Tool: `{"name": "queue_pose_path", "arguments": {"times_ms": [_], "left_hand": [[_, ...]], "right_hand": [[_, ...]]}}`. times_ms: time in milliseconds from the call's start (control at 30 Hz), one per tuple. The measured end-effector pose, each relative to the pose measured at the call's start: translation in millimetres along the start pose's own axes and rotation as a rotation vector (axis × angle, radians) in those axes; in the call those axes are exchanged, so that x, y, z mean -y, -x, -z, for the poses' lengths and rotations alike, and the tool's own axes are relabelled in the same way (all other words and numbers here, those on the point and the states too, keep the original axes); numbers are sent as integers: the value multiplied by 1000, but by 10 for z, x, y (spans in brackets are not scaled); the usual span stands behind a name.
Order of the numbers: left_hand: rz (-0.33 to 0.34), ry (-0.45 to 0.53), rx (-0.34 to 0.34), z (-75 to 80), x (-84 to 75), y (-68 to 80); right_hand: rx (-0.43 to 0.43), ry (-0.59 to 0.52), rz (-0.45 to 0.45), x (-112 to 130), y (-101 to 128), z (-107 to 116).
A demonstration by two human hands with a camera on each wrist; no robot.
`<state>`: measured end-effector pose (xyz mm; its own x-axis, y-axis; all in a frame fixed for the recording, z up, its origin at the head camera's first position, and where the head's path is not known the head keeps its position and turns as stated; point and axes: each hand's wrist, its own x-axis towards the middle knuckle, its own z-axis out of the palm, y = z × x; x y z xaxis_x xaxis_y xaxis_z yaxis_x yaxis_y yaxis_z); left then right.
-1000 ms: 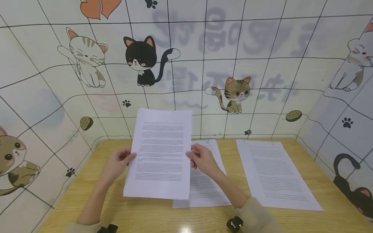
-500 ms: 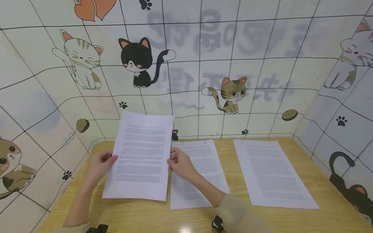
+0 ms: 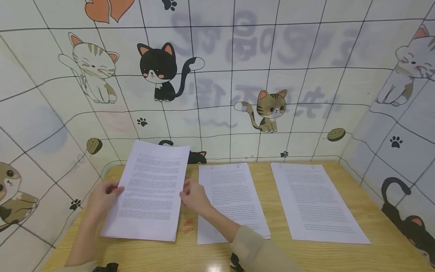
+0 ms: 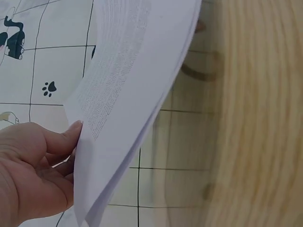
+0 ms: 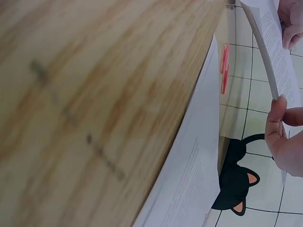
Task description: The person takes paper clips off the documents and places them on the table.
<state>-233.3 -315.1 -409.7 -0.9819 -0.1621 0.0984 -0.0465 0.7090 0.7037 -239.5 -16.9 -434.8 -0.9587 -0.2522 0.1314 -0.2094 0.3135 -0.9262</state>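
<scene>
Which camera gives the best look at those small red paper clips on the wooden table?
The head view: the small red paper clips lie in the open between two paper stacks. The right wrist view shows them blurred and edge-on. The left wrist view does not show them clearly.

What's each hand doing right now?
Left hand: grips the left edge of the paper stack.
Right hand: pinches the stack's right edge.
</scene>
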Motion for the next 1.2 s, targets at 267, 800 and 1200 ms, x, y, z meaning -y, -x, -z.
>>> {"name": "queue_pose_path", "arguments": {"times_ms": [267, 800, 1200], "left_hand": [[92, -13, 48, 27, 200, -54], [158, -12, 120, -36, 457, -104], [187, -58, 190, 36, 511, -187]], "right_hand": [[-8, 94, 6, -30, -63, -203], [25, 284, -111, -44, -208, -397], [75, 319, -119, -41, -256, -397]]}}
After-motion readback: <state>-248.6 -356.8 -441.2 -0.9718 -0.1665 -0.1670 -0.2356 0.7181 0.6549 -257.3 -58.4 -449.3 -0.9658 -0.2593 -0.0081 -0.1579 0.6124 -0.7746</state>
